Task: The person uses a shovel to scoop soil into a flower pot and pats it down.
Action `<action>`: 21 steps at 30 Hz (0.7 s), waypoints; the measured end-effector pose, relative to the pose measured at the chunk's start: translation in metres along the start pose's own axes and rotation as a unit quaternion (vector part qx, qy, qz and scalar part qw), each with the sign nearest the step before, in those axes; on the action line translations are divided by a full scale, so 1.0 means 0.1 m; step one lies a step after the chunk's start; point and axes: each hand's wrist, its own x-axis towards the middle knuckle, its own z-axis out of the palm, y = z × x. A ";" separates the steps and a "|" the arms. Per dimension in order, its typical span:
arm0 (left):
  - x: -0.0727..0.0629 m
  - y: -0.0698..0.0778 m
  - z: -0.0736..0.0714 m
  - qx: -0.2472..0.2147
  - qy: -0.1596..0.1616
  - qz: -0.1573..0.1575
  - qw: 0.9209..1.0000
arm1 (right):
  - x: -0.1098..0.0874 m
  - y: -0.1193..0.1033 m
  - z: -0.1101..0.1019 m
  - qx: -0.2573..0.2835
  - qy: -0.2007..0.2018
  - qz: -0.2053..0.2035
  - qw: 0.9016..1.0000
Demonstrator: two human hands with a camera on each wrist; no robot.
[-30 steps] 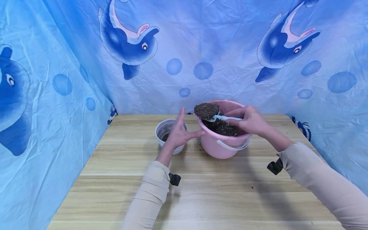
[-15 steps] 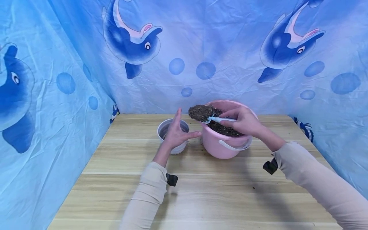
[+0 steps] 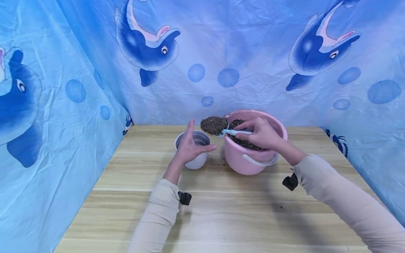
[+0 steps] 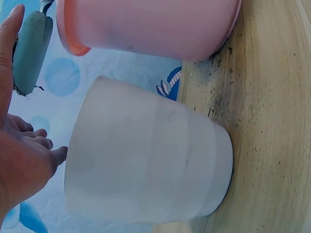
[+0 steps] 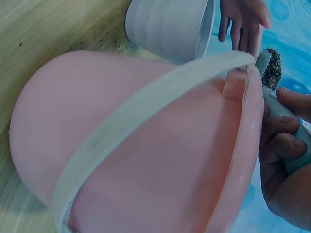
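Note:
My right hand grips the pale blue handle of a small trowel. A mound of dark soil fills its blade, which reaches past the left rim of a pink bucket toward a white plant pot. More soil lies inside the bucket. Thumb and fingers spread apart, my left hand hovers at the pot's near side, holding nothing. In the left wrist view, the underside of the trowel blade shows higher than the pot's rim. The pot's inside is partly hidden by my left hand.
Both containers stand toward the back of a wooden table. A white carrying handle hangs down the bucket's front. Soil crumbs dot the wood between pot and bucket. Blue dolphin-print cloth hangs behind and at both sides.
The soil-laden trowel has moved left in my right hand, from over the bucket to beyond its left rim. My left hand has shifted slightly left, staying spread. The view has turned slightly.

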 end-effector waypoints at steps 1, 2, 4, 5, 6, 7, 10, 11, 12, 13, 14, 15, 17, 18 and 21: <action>0.00 -0.01 -0.01 -0.005 0.000 0.002 1.000 | 0.01 0.00 0.01 0.001 -0.001 -0.007 1.000; -0.01 -0.01 -0.02 -0.008 0.001 0.003 1.000 | 0.02 -0.01 0.03 0.001 -0.001 -0.014 1.000; -0.01 -0.03 -0.04 -0.016 0.002 0.005 1.000 | 0.04 -0.02 0.05 0.002 -0.001 -0.025 1.000; -0.01 -0.04 -0.04 -0.018 0.003 0.007 1.000 | 0.04 -0.02 0.06 0.000 -0.001 -0.029 1.000; -0.01 -0.05 -0.04 -0.017 0.004 0.008 1.000 | 0.05 -0.03 0.07 -0.005 0.001 -0.031 1.000; -0.02 -0.05 -0.05 -0.016 0.005 0.008 1.000 | 0.06 -0.04 0.08 -0.011 0.002 -0.033 0.999; -0.03 -0.07 -0.06 -0.011 0.011 0.007 1.000 | 0.07 -0.06 0.09 -0.016 0.001 -0.029 0.999; -0.03 -0.08 -0.07 -0.007 0.014 0.006 1.000 | 0.08 -0.07 0.10 -0.016 0.001 -0.027 0.999; -0.03 -0.09 -0.08 -0.005 0.016 0.005 1.000 | 0.08 -0.07 0.11 -0.016 0.001 -0.025 1.000; -0.04 -0.09 -0.08 -0.004 0.018 0.003 1.000 | 0.09 -0.07 0.11 -0.014 0.000 -0.023 1.000; -0.04 -0.09 -0.09 -0.004 0.020 0.002 1.000 | 0.09 -0.07 0.12 -0.013 -0.002 -0.019 1.000; -0.04 -0.10 -0.09 -0.002 0.022 0.000 1.000 | 0.10 -0.07 0.13 -0.011 -0.003 -0.016 1.000; -0.05 -0.11 -0.11 0.002 0.024 -0.003 1.000 | 0.11 -0.07 0.14 -0.012 -0.004 -0.012 1.000; -0.05 -0.12 -0.12 0.005 0.026 -0.002 1.000 | 0.11 -0.07 0.15 -0.013 -0.003 -0.011 1.000; -0.06 -0.15 -0.14 0.017 0.029 -0.003 0.999 | 0.12 -0.09 0.16 -0.017 -0.003 -0.011 1.000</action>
